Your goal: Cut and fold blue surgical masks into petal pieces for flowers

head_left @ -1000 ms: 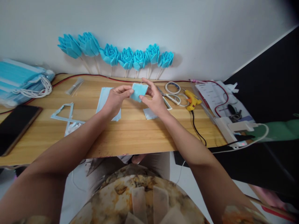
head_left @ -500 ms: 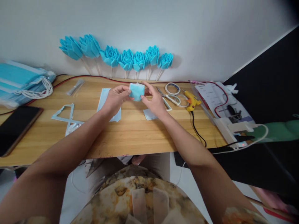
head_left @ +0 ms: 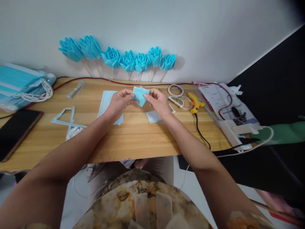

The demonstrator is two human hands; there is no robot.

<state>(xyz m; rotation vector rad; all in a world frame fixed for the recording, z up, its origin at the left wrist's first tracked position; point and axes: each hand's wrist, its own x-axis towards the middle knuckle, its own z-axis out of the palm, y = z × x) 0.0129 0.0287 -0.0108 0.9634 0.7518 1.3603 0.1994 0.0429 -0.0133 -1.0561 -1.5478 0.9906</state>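
A small light-blue square of mask fabric [head_left: 140, 95] is held up above the table between both hands. My left hand [head_left: 120, 101] pinches its left side, thumb in front. My right hand [head_left: 158, 101] grips the right upper corner between thumb and fingers. The piece is tilted, with one corner pointing down. Beneath my left hand lies a stack of larger blue sheets [head_left: 104, 105], partly covered by it. Below my right hand is a small pile of cut blue pieces [head_left: 152, 116]. Scissors with pale handles [head_left: 176, 102] lie partly hidden behind the right hand.
Several blue fabric flowers [head_left: 128, 60] on sticks lean against the wall. Blue masks [head_left: 21, 82] and a phone [head_left: 17, 133] lie at the left, near cut strips [head_left: 62, 121]. At the right are a tape roll [head_left: 175, 90], a yellow glue gun [head_left: 195, 102] and a power strip [head_left: 230, 135].
The fabric square has turned from nearly upright to tilted, corner down. My right hand has closed onto its right corner, fingers drawn in behind. The left hand keeps its pinch.
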